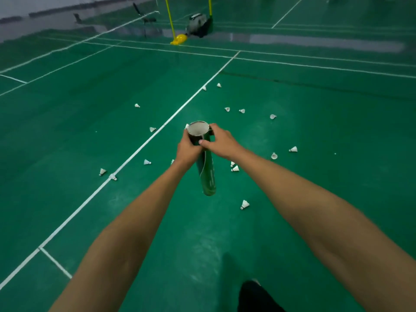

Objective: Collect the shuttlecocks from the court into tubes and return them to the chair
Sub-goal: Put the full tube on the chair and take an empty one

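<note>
You hold the green tube [207,174] in both hands above the court floor [78,122], its open mouth tipped up toward you. Your left hand [187,147] wraps round it just below the rim, and your right hand [219,140] grips the rim from the other side, thumb pressed on the wall. The inside looks pale, but you cannot tell whether anything sits in it.

White shuttlecocks [244,204] lie scattered on the floor around and beyond the tube, on both sides of the white line [135,152]. One is half hidden behind the tube's rim, another behind your left wrist.

Far off, the yellow post base [179,39] and a grey bag [198,24] are blurred. A dark shape [254,296] is cut off at the bottom edge.
</note>
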Action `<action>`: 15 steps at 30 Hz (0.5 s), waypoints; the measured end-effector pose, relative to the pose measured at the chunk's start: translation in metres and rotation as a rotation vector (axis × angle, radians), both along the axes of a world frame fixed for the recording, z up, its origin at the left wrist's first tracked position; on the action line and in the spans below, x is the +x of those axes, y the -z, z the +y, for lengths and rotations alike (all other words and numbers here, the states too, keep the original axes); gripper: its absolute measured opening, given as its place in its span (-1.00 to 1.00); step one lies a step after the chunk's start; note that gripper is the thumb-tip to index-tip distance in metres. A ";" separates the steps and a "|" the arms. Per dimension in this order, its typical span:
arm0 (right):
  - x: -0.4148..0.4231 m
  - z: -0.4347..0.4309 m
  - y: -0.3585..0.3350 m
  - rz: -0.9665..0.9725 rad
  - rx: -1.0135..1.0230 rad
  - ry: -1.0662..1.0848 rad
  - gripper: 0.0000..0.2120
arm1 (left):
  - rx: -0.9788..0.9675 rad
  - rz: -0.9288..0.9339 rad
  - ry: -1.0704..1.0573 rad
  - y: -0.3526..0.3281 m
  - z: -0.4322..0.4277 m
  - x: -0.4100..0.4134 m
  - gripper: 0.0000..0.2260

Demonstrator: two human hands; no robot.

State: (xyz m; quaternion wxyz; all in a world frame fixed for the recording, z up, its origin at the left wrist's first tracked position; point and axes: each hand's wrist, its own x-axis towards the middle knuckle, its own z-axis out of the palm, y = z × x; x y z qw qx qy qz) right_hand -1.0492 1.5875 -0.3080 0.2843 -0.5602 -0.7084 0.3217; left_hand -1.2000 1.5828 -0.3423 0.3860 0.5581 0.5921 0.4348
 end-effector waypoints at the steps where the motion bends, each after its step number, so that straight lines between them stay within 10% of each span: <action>1: 0.004 0.020 0.009 0.004 -0.029 -0.011 -0.49 | -0.011 0.000 -0.008 0.010 0.019 0.003 -0.36; 15: 0.102 0.267 0.179 -0.018 -0.410 0.146 -0.29 | -0.164 0.331 0.174 0.141 0.282 0.092 -0.48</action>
